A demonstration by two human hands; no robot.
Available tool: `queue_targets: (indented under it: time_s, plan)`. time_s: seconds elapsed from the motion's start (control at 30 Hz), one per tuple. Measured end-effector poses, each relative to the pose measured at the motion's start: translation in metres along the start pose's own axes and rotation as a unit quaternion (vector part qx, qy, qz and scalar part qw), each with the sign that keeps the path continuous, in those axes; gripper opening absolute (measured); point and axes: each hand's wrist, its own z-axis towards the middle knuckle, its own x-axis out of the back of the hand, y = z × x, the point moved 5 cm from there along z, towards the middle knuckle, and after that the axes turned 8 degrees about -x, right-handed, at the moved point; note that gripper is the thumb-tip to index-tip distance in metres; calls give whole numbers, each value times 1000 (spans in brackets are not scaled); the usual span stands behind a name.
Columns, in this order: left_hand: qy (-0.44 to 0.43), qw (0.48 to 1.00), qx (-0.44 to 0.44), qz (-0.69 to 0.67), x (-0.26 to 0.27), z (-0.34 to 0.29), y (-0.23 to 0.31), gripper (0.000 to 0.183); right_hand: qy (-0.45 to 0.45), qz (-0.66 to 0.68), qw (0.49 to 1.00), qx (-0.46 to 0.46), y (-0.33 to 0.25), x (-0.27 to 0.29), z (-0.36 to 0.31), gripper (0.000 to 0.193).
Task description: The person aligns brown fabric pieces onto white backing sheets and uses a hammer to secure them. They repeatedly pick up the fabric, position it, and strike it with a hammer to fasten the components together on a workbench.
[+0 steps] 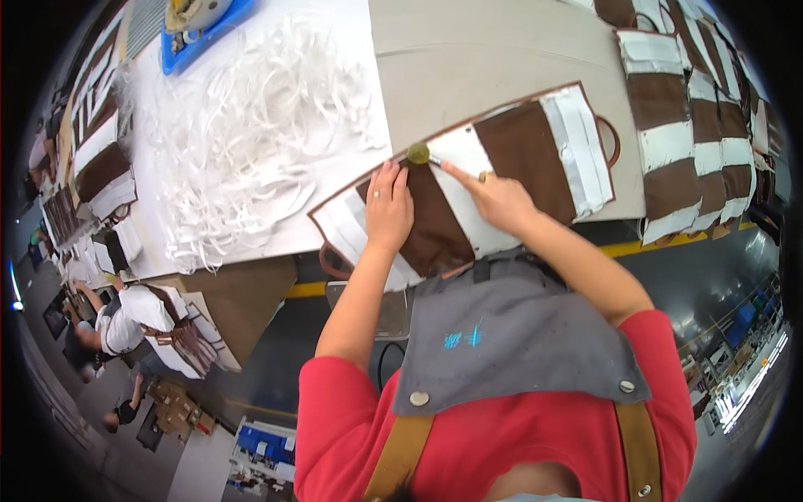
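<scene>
A long brown-and-white striped bag panel [431, 213] lies slanted along the table's near edge. It has brown edging and a brown loop handle [615, 140] at each end. My left hand [390, 205] rests flat on its left half, fingers stretched toward the far edge and holding nothing. Closed around a small round-headed tool [418, 153], my right hand [498, 201] points its index finger along the dark shaft. The tool's olive-yellow head is at the panel's far edge, just right of my left fingertips. Its exact kind cannot be made out.
Loose white strips [251, 134] are heaped on the table's left part. Behind them stands a blue tray [205, 38] with items in it. Several striped panels [661, 125] are stacked at the right. Other people work at the far left, one in a white top [121, 322].
</scene>
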Motion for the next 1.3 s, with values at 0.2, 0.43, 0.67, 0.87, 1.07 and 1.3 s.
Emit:
queue_targets:
  time_s: [0.2,0.43,0.67,0.87,1.07,1.3]
  plan:
    - [10,1000,-7,-24,11,31,21,32,28,96,994,-49,39,15,-49,53]
    - [24,992,-47,-111,-43,110,57,46,182,159,962,-128,101,56,-58,50]
    - [-85,982,-129,106,-73,108,68,44,223,81,966,-107,95,79,-23,59]
    - [-76,983,-111,122,-78,104,66,49,103,-92,985,-102,111,57,-24,71]
    - [-53,993,-76,76,-80,101,63,52,162,-4,984,-71,96,55,-22,64]
    - [-54,979,-133,141,-72,104,71,52,240,56,961,-126,108,74,-21,57]
